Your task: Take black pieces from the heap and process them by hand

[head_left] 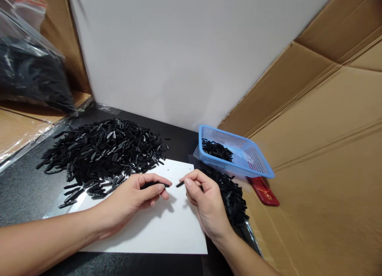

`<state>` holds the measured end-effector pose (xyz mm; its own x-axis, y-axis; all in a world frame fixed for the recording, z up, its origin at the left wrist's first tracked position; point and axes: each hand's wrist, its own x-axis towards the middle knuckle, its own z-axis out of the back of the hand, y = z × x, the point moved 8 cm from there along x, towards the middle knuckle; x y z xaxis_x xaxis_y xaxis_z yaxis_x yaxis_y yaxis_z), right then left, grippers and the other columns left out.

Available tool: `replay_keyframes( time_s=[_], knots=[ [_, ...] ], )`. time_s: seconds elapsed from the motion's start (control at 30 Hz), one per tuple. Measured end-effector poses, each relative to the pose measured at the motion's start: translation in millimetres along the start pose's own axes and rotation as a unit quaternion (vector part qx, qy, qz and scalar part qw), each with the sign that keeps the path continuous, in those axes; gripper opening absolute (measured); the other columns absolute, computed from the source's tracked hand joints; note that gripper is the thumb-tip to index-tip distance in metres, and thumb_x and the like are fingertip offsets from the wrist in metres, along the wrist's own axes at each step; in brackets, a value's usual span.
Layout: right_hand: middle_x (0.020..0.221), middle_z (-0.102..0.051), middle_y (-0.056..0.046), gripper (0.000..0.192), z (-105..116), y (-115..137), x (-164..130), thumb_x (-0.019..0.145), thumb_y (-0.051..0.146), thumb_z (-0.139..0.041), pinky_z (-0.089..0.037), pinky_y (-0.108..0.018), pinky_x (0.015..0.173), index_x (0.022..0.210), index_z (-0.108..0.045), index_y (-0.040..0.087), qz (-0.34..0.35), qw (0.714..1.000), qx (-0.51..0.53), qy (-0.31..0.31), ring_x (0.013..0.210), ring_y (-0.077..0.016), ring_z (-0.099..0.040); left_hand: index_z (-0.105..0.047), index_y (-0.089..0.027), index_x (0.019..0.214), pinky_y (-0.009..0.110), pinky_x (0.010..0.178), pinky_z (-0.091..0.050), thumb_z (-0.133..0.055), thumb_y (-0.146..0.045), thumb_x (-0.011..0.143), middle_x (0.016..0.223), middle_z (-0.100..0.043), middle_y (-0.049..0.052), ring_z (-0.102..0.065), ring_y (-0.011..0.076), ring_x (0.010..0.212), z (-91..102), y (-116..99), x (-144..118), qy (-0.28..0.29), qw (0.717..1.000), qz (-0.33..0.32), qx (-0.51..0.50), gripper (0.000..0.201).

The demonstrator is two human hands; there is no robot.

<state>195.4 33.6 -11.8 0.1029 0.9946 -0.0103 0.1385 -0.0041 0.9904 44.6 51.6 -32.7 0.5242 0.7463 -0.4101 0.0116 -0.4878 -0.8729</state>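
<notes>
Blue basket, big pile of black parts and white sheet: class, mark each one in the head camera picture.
blue basket [256, 158]: head view, on its perforated floor.
big pile of black parts [101, 150]: head view, middle of the heap.
white sheet [167, 228]: head view, bare area between the wrists.

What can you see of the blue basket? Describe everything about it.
The blue basket is a shallow rectangular tray of what looks like plastic, with perforated mesh walls and floor and a solid rolled rim. It sits tilted at the right of the work surface, near the cardboard. A small heap of black pieces lies in its left end; the rest is bare.
</notes>
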Motion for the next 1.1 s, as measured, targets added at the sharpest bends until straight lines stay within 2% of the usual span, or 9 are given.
replay_keyframes(
  time_s=[0.1, 0.17, 0.23, 0.33, 0.47, 0.57, 0.7, 0.93, 1.1],
  knots=[
    [0.051, -0.046, 0.007, 0.023, -9, -10, 1, 0.084, 0.036, -0.056, -0.014, -0.021, 0.041, 0.068, -0.050, 0.020, -0.072, 0.985, 0.148, 0.045, 0.040, -0.0058, -0.021, -0.074, -0.018, 0.102, 0.021, 0.062, -0.032, -0.073, -0.039, 0.078, 0.079, -0.070, 0.000, -0.043, 0.0089, 0.063, 0.6, 1, 1, -0.003, 1.000, 0.008, -0.011, 0.032],
    [0.055, -0.053, 0.004, 0.030, -14, -13, 0, 0.087, 0.040, -0.050, -0.014, -0.021, 0.040, 0.066, -0.044, 0.020, -0.100, 0.977, 0.173, 0.074, 0.039, -0.0053, -0.022, -0.074, -0.018, 0.105, 0.021, 0.061, -0.030, -0.072, -0.040, 0.079, 0.080, -0.070, 0.001, -0.042, 0.0085, 0.062, 0.2, 2, 1, -0.002, 1.000, 0.013, -0.021, 0.034],
    [0.053, -0.049, 0.006, 0.032, -15, -13, 0, 0.090, 0.043, -0.051, -0.012, -0.021, 0.040, 0.067, -0.045, 0.021, -0.087, 0.985, 0.122, 0.081, 0.038, -0.0054, -0.020, -0.073, -0.018, 0.107, 0.020, 0.059, -0.028, -0.072, -0.040, 0.080, 0.080, -0.069, 0.001, -0.041, 0.0081, 0.061, -0.8, 2, 1, 0.003, 0.999, 0.016, -0.033, 0.035],
    [0.054, -0.039, 0.009, 0.014, -11, 1, -1, 0.086, 0.035, -0.064, -0.022, -0.021, 0.045, 0.083, -0.062, 0.021, 0.027, 0.996, -0.067, 0.061, 0.045, -0.0074, -0.028, -0.074, -0.016, 0.101, 0.020, 0.055, -0.024, -0.073, -0.041, 0.079, 0.077, -0.066, 0.000, -0.037, 0.0074, 0.059, -2.7, 2, -1, 0.014, 0.999, 0.018, -0.047, 0.033],
    [0.053, -0.036, 0.008, 0.015, -18, 16, -7, 0.085, 0.025, -0.065, -0.028, -0.025, 0.052, 0.094, -0.076, 0.022, 0.134, 0.956, -0.253, 0.060, 0.050, -0.0096, -0.032, -0.074, -0.013, 0.078, 0.021, 0.052, -0.021, -0.072, -0.044, 0.080, 0.064, -0.058, -0.003, -0.029, 0.0070, 0.054, -7.8, 1, -3, 0.045, 0.998, 0.012, -0.048, 0.031],
    [0.052, -0.039, 0.006, 0.017, -14, 18, -8, 0.084, 0.024, -0.064, -0.026, -0.026, 0.049, 0.092, -0.079, 0.021, 0.140, 0.954, -0.262, 0.029, 0.049, -0.0103, -0.030, -0.072, -0.013, 0.075, 0.021, 0.051, -0.021, -0.071, -0.045, 0.080, 0.062, -0.056, -0.003, -0.027, 0.0068, 0.052, -10.8, 0, -4, 0.062, 0.996, 0.010, -0.060, 0.033],
    [0.051, -0.047, 0.004, 0.016, -8, 18, -7, 0.081, 0.026, -0.067, -0.028, -0.026, 0.049, 0.088, -0.081, 0.021, 0.123, 0.963, -0.239, 0.000, 0.049, -0.0113, -0.032, -0.071, -0.016, 0.096, 0.021, 0.053, -0.023, -0.076, -0.043, 0.077, 0.068, -0.061, -0.002, -0.033, 0.0070, 0.054, -10.4, 0, -4, 0.060, 0.996, 0.007, -0.073, 0.034],
    [0.052, -0.058, 0.001, 0.014, -5, 21, -7, 0.076, 0.028, -0.072, -0.029, -0.026, 0.045, 0.083, -0.082, 0.022, 0.119, 0.967, -0.223, -0.018, 0.047, -0.0114, -0.034, -0.063, -0.017, 0.081, 0.020, 0.053, -0.023, -0.072, -0.044, 0.080, 0.065, -0.059, -0.004, -0.036, 0.0067, 0.055, -7.0, 0, -2, 0.044, 0.998, -0.004, -0.042, 0.029],
    [0.062, -0.069, -0.002, 0.012, -5, 19, -7, 0.078, 0.027, -0.073, -0.034, -0.026, 0.048, 0.084, -0.082, 0.023, 0.124, 0.970, -0.210, -0.014, 0.050, -0.0127, -0.042, -0.063, -0.016, 0.084, 0.018, 0.055, -0.026, -0.070, -0.040, 0.083, 0.065, -0.057, -0.006, -0.037, 0.0065, 0.056, -5.8, -1, -3, 0.035, 0.998, 0.000, -0.046, 0.024]
  ],
)
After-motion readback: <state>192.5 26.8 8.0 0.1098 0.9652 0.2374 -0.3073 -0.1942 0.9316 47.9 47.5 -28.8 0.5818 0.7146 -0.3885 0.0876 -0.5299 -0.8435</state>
